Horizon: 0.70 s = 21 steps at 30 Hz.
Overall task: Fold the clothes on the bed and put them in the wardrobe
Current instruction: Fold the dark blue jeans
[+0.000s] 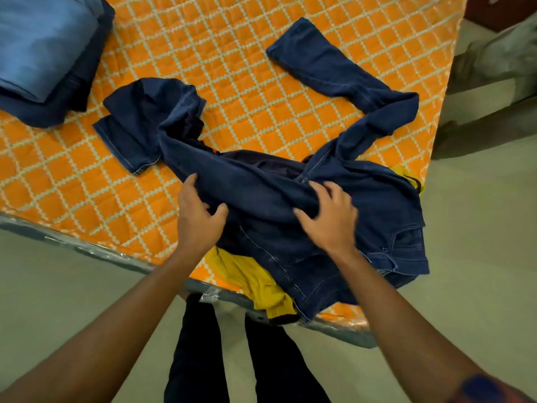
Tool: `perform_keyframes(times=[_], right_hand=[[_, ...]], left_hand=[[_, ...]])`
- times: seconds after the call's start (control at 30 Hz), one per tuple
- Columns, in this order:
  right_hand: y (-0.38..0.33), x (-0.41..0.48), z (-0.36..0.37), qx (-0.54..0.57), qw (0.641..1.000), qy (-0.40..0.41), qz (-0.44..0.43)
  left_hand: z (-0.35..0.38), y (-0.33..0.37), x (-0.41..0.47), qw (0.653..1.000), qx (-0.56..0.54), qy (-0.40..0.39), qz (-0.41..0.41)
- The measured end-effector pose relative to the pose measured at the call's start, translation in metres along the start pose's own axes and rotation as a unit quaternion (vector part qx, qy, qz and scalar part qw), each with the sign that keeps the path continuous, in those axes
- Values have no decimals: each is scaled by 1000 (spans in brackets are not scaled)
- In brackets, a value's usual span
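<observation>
Dark blue jeans (363, 205) lie crumpled on the near corner of the bed (261, 82), one leg running to the far right, the other bunched to the left. My left hand (197, 216) grips a fold of the denim at the left leg's base. My right hand (328, 216) grips the bunched denim near the crotch seam. A yellow garment (250, 274) lies under the jeans and hangs over the bed's edge. A darker garment shows beneath the jeans near the middle.
A stack of folded jeans (43, 56), light blue on top, sits at the bed's far left. The orange quilted cover has a white lattice pattern. Pale floor (479, 228) surrounds the bed corner. My dark trouser legs stand below the edge.
</observation>
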State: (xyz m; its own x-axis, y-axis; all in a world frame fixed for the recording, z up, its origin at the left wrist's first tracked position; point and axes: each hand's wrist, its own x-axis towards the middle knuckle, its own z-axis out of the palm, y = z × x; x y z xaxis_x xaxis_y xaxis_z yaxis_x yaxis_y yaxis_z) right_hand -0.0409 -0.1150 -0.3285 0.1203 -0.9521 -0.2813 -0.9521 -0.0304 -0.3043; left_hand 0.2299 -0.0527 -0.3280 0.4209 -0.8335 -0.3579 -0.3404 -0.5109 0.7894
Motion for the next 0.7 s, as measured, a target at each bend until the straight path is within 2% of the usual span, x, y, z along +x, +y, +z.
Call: perform_keyframes(times=[0.1, 0.17, 0.23, 0.3, 0.37, 0.43, 0.47, 0.57, 0.7], right_hand=[[91, -69, -3, -49, 997, -44, 49], [124, -101, -6, -42, 996, -40, 67], [138, -111, -6, -27, 997, -30, 69], [142, -108, -4, 24, 998, -45, 40], [150, -101, -5, 68, 994, -82, 6], [153, -95, -9, 78, 988, -136, -11], [154, -92, -12, 78, 984, -162, -14], [159, -93, -18, 50, 979, -196, -37], [175, -108, -13, -6, 988, -147, -44]], left_hand=[[22, 5, -16, 999, 32, 24, 12], [38, 11, -26, 998, 44, 1, 49], [57, 18, -39, 986, 90, -64, 122], [79, 29, -59, 961, 132, -166, 178], [107, 44, -84, 920, 196, -285, 183], [136, 50, -111, 869, 314, -338, 177], [149, 51, -124, 853, 361, -340, 164], [180, 47, -156, 839, 433, -306, 119], [190, 38, -172, 812, 495, -260, 165]])
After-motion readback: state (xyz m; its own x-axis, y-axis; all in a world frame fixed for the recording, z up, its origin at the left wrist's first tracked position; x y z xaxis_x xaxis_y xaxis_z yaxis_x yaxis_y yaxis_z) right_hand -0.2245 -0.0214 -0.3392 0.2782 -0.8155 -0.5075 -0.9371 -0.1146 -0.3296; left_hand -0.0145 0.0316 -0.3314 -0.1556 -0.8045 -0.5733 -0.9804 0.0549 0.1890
